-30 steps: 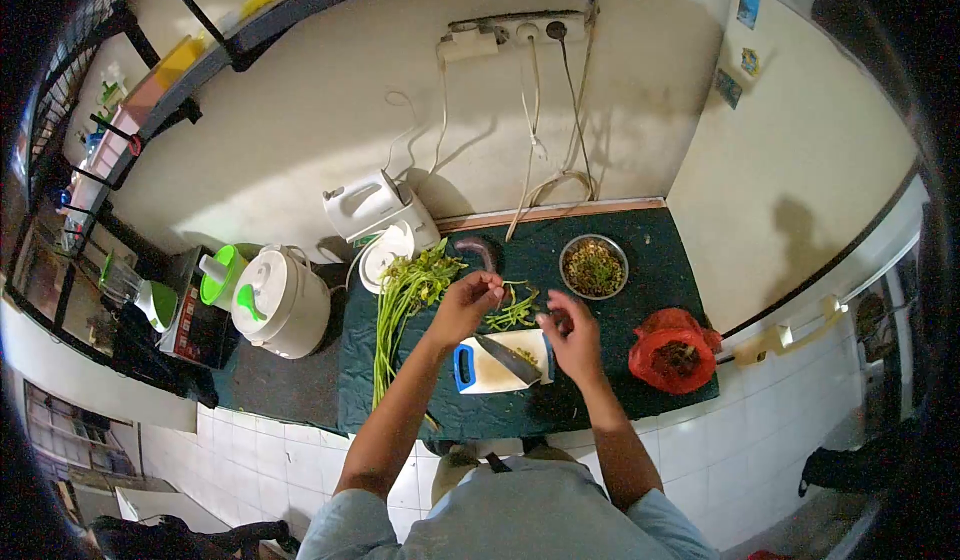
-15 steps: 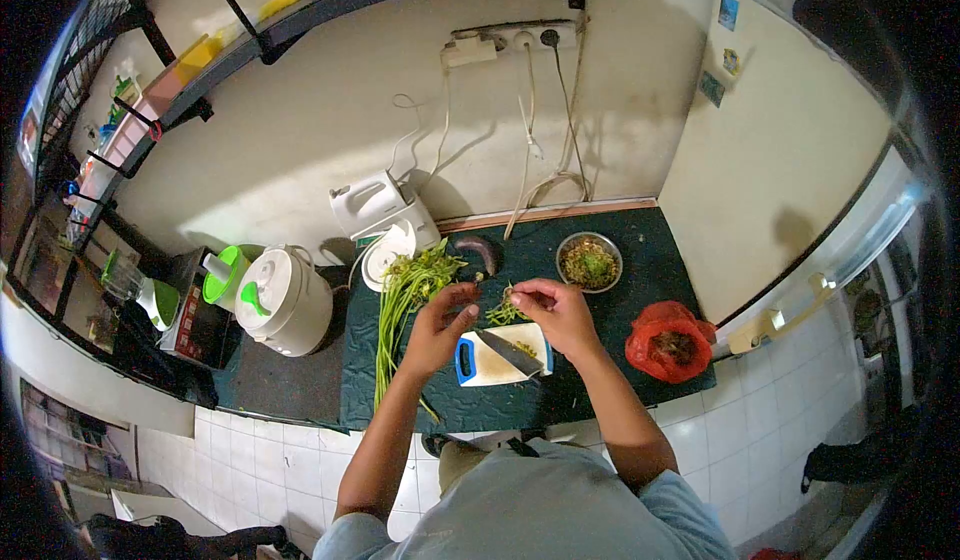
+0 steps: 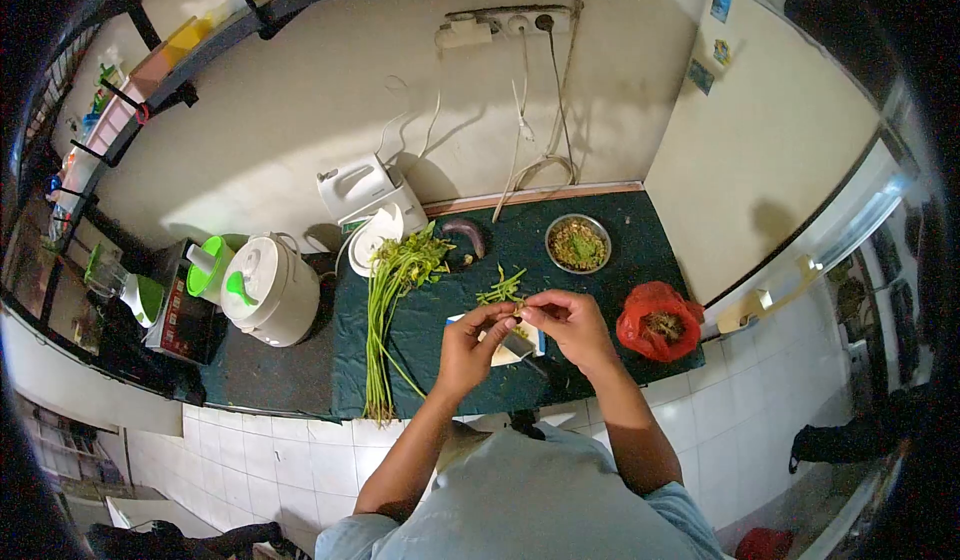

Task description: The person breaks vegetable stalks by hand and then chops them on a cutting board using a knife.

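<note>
Closer together than half a second ago, your left grip (image 3: 468,350) and right grip (image 3: 573,330) meet fingertip to fingertip above the cutting board (image 3: 504,357).
Both pinch narrowly on a small piece (image 3: 518,311), too tiny to identify, held between them over the board; fingertips seem the sensible choice for something so slight. Your knife (image 3: 518,344) rests on the board, partly hidden below your fingers, probably laid down to free both hands. Loose green stems (image 3: 502,286) lie just beyond, and long-stemmed greens (image 3: 383,305) stretch along the left of the tabletop (image 3: 625,225), likely for easy reach. Beyond your right grip, the metal bowl (image 3: 578,271) holds chopped bits; the red bag (image 3: 637,315) sits open-mouthed, handy to that side.
</note>
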A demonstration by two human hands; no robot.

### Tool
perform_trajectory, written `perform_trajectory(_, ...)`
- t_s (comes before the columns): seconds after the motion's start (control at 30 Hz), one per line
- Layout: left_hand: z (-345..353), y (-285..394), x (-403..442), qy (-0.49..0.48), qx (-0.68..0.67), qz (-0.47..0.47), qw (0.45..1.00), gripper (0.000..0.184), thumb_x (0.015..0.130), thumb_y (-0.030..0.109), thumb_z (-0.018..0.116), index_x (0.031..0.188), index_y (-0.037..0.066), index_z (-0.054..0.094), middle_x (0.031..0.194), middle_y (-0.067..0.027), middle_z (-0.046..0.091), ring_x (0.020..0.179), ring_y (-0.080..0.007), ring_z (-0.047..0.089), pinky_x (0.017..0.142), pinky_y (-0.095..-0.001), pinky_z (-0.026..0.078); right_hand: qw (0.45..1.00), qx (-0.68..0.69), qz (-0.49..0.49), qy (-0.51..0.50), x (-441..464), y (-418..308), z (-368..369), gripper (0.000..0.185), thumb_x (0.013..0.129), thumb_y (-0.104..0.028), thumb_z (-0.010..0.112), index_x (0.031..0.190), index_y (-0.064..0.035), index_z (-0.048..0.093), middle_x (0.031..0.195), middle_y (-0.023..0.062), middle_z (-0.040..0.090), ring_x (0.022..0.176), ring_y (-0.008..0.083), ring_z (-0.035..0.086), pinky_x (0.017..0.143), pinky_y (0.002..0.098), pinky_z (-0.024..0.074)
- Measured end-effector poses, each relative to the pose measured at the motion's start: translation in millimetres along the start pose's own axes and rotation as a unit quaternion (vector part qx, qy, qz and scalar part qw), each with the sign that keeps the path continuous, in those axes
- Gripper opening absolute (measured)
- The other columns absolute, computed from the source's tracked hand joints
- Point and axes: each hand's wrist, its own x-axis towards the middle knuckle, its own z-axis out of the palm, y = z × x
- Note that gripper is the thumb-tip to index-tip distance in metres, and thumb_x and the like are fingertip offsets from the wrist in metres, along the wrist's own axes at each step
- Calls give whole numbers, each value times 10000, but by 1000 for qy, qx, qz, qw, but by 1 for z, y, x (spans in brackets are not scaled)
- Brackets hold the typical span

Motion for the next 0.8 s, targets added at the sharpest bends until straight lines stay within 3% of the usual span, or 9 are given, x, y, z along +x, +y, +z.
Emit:
perform_trajectory(0.1,-3,2,-7,-24,-16,-27,999,181,900,74,634,1057,-14,653,967,-56,664,898,-107,591,792,-251,477,999,-26,20,2,-7,1,0,154,833,-86,716,937,20,678,915,50,682,830,82,619,735,228,498)
perform_trajectory(0.2,-2,5,-13,-39,-55,-35,997,178,900,80,638,1051,-13,656,948,-51,665,884,-100,593,763,-239,471,999,-37,-20,-3,-12,4,3,130,832,-66,711,926,13,669,943,58,681,835,87,620,745,231,502)
perform_trajectory(0.4,-6,4,-24,-55,-70,-63,994,205,902,82,632,1080,-16,655,911,-66,671,813,-135,636,733,-266,512,999,34,5,-30,-19,3,6,122,836,-47,699,930,13,648,930,59,678,840,92,620,765,241,507)
perform_trajectory(0.47,-8,4,-28,-57,-67,-61,994,211,900,83,633,1084,-19,657,904,-72,672,803,-142,642,724,-272,519,999,37,-9,-22,-19,6,6,154,835,-102,711,941,-4,660,908,51,694,791,83,619,688,234,488)
perform_trajectory(0.7,-5,12,-33,-45,17,-24,999,185,873,76,655,1029,-17,691,872,-105,670,761,-149,634,692,-263,508,999,37,9,-18,-24,-12,8,177,826,-102,716,976,-17,677,877,38,686,774,81,612,682,235,481)
perform_trajectory(0.8,-5,14,-32,-46,71,-9,996,185,860,83,668,1022,-3,697,879,-111,677,767,-154,636,690,-270,506,999,-34,-7,-22,-24,-7,6,165,817,-125,730,940,-20,699,875,46,697,771,88,623,693,246,490)
